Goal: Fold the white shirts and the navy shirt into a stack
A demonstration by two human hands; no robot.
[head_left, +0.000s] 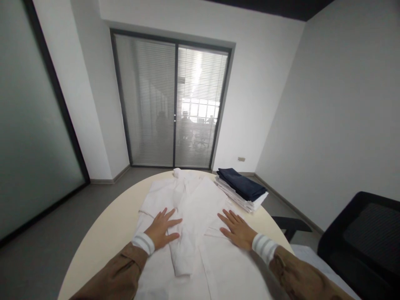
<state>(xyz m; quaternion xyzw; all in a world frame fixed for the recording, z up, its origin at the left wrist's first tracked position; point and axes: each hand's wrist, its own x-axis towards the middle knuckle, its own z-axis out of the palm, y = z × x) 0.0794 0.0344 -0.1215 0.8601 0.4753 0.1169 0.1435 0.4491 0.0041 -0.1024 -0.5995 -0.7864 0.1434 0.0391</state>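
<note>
A white shirt (193,208) lies spread flat on a round cream table (109,233), its collar at the far edge and one sleeve folded down its middle. My left hand (162,231) rests flat on the shirt's left side, fingers spread. My right hand (238,228) lies flat on the shirt's right side, fingers spread too. Both hands hold nothing. Brown sleeves with white striped cuffs cover my wrists.
A stack of folded clothes (242,189), white below and dark navy on top, sits at the table's far right. A black chair (362,241) stands at the right. Glass doors with blinds (175,104) face me across grey floor.
</note>
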